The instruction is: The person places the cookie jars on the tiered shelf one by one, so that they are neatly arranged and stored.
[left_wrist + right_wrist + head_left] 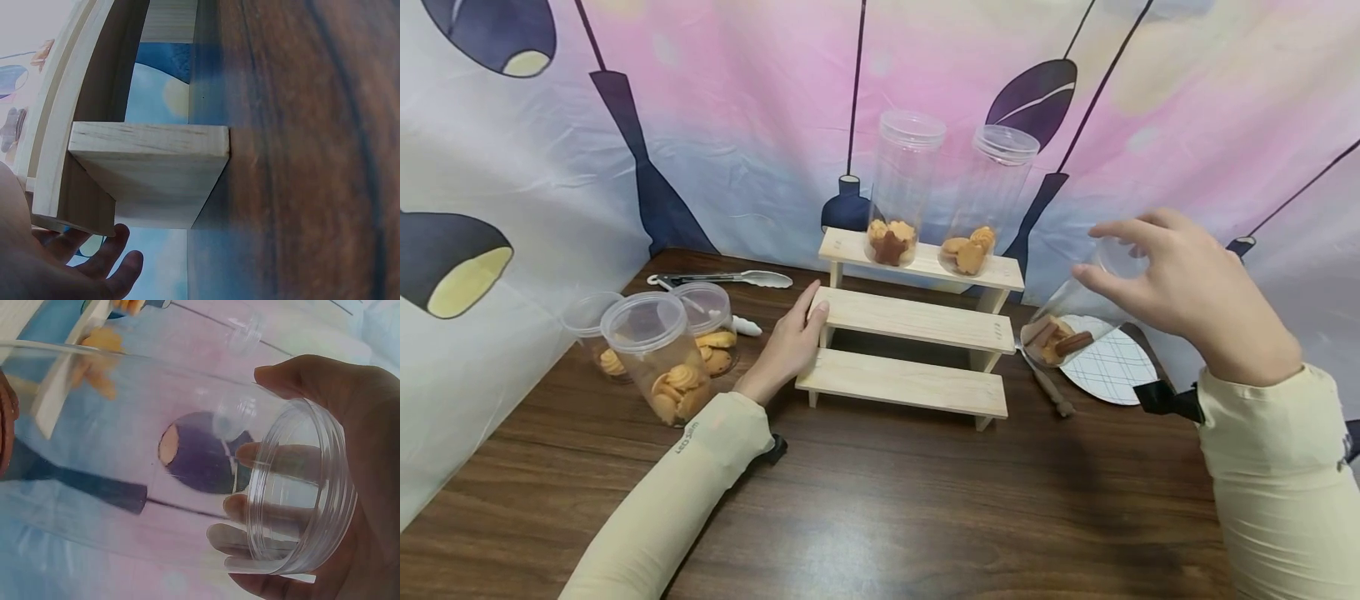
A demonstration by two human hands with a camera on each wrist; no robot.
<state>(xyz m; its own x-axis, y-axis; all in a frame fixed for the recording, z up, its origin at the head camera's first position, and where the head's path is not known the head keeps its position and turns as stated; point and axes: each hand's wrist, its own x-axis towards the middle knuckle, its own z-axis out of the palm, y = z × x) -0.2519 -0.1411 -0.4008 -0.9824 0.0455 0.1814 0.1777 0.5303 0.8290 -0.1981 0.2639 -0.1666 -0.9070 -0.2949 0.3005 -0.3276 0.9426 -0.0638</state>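
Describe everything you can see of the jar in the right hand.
The jar is a tall, clear, plastic-looking cylinder with a ridged, see-through lid. Brown and tan biscuits lie at its bottom. It is tilted, right of the wooden stand, its base angled toward that stand. The right hand grips it round the lid end. Whether its base touches anything can't be told.
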